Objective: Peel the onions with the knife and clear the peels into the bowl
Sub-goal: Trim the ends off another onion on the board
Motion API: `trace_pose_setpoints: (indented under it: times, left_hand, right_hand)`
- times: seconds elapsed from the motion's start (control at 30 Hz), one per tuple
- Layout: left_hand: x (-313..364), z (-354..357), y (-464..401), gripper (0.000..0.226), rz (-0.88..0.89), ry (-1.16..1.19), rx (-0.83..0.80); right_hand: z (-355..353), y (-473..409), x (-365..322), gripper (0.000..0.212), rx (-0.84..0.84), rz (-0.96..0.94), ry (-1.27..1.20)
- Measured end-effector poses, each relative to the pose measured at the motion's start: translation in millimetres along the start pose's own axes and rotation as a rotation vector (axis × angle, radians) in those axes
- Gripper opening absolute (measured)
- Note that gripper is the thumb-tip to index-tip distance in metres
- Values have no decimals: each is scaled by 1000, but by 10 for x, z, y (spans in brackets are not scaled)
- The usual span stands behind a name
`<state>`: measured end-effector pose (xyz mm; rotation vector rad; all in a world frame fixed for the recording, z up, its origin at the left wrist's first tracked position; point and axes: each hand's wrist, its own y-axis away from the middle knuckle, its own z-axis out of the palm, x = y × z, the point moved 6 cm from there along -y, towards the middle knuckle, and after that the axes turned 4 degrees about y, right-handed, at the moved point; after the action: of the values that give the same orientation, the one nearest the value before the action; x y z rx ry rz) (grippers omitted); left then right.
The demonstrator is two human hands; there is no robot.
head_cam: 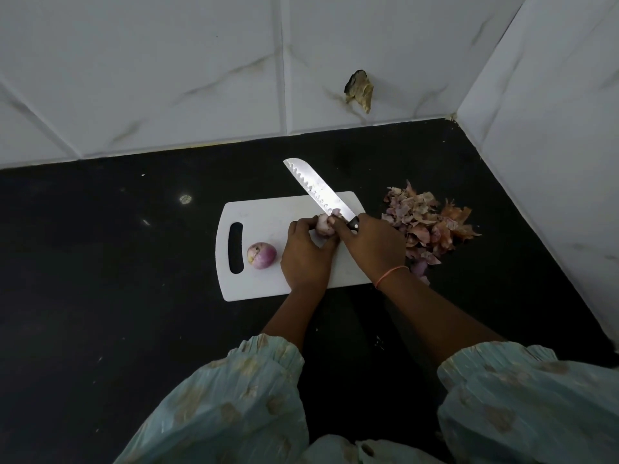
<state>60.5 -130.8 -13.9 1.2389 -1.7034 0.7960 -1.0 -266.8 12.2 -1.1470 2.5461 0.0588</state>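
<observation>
Head view: left hand (306, 254) holds an onion (324, 226) in its grip over the white cutting board (268, 283), right hand (373, 244) grips the knife (318, 189) against it, a second onion (261, 255) lies on the board, peels (427, 222) heaped on the black worktop (100, 262) just right.

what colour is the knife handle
Black, what shows of the knife handle in the right hand; head view.

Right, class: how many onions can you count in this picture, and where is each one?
2. One onion lies on the white cutting board beside its handle slot. The other onion is held in the left hand against the knife. Others may be out of view.
</observation>
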Motion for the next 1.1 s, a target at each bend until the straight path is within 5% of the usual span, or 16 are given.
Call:
trace_pose_setpoints:
  times: [0.87,1.1]
  left_hand:
    - [77,64,57,33,-171,-34,110]
    - [-60,3,-166,61,30,-29,-230]
  right_hand:
    - [121,36,-13,63,-134,134,-111]
    - [29,7,-18,68,-10,12,1]
